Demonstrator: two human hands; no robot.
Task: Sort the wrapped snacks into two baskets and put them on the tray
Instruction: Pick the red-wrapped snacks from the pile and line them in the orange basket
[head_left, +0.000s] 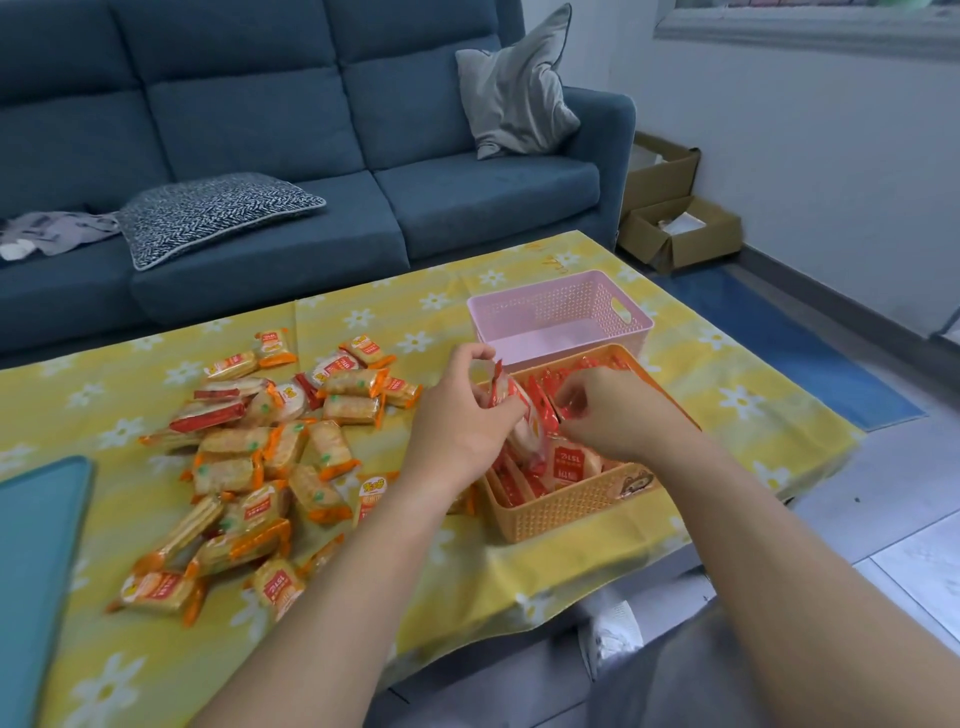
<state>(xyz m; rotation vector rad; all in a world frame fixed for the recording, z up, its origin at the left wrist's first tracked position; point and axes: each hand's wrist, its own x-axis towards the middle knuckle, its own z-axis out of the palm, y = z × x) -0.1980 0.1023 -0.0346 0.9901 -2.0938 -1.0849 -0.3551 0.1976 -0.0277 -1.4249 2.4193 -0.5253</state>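
Left hand (462, 415) grips a red-wrapped snack (524, 423) over the orange basket (566, 506); right hand (608, 410) pinches a red packet (543, 397) there. Best slide it in upright.

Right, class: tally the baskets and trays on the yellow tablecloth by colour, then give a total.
Pink perforated plastic basket: 1
Orange perforated plastic basket: 1
Teal flat tray: 1
Total: 3
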